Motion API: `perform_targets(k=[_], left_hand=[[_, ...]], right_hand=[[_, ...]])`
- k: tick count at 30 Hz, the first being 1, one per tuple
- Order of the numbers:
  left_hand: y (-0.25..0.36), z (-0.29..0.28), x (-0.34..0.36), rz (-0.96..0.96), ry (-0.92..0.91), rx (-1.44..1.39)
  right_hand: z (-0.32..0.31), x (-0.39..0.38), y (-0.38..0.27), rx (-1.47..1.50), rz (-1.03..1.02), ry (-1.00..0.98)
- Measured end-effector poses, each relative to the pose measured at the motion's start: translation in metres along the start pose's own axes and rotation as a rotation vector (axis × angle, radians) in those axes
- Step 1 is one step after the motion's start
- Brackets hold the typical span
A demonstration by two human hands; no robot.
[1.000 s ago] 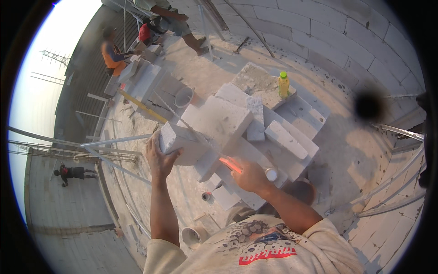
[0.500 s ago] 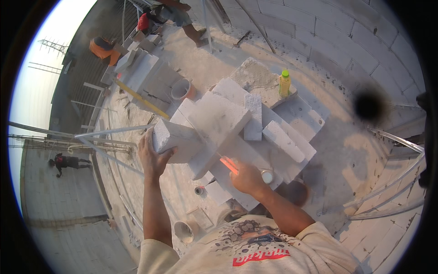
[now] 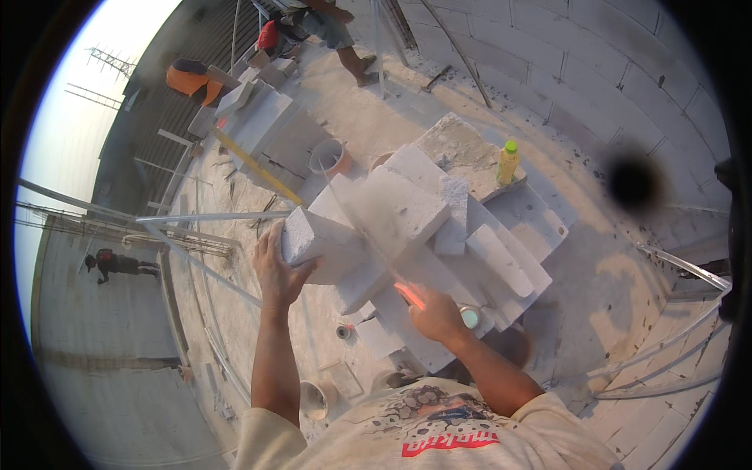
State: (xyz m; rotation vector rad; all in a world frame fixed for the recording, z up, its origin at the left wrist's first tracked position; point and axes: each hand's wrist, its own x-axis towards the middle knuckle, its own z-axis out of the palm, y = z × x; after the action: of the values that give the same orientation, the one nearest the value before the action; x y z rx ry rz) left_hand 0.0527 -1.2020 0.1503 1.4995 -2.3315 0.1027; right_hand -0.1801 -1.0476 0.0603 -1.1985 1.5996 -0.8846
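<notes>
In my right hand (image 3: 439, 317) is the orange handle of a hand saw (image 3: 410, 295), fingers closed round it. Its thin blade, blurred, runs up and left across a white aerated concrete block (image 3: 329, 247). My left hand (image 3: 280, 270) grips the left end of that block, thumb on the near side and fingers over the far side. Another pale block (image 3: 403, 207) lies just right of the blade, under a dusty haze. Both blocks rest on a pile of similar blocks. How deep the blade sits in the block I cannot tell.
A yellow bottle with a green cap (image 3: 508, 162) stands on a rough slab. Beyond the pile are a bucket (image 3: 330, 159) and a yellow level (image 3: 254, 166). A tape roll (image 3: 343, 332) and another bucket (image 3: 316, 398) lie nearer me. Co-workers (image 3: 196, 81) are farther off.
The whole view has shifted, so the scene sits slightly farther right and lower. The saw blade shows as a longer streak across the block. My left hand keeps its hold.
</notes>
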Motion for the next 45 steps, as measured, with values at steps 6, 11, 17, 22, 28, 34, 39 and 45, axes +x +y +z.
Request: perform_targets(k=[6, 11, 17, 22, 28, 34, 39, 45], left_hand=[[0.001, 0.003, 0.000, 0.016, 0.023, -0.036], [-0.004, 0.003, -0.002, 0.001, -0.001, -0.053], [0.002, 0.001, 0.001, 0.025, 0.008, -0.036], [0.001, 0.002, 0.002, 0.034, 0.016, -0.048], [-0.005, 0.004, -0.001, 0.039, 0.024, -0.038], [-0.004, 0.004, 0.000, 0.044, 0.019, -0.020], [-0.007, 0.007, 0.000, 0.000, 0.002, -0.052], [-0.004, 0.003, -0.002, 0.007, -0.009, -0.031]], right_hand=[[-0.023, -0.014, -0.012, 0.118, -0.218, 0.181], [-0.013, -0.018, -0.020, 0.377, -0.462, 0.287], [0.010, 0.003, 0.019, -0.057, -0.141, 0.178], [-0.015, -0.017, -0.013, 0.203, -0.411, 0.227], [0.001, -0.001, -0.004, 0.030, -0.223, 0.170], [-0.012, -0.010, -0.007, -0.014, -0.256, 0.205], [-0.029, -0.032, -0.042, 0.302, -0.475, 0.313], [0.021, -0.010, 0.028, 0.070, -0.065, 0.102]])
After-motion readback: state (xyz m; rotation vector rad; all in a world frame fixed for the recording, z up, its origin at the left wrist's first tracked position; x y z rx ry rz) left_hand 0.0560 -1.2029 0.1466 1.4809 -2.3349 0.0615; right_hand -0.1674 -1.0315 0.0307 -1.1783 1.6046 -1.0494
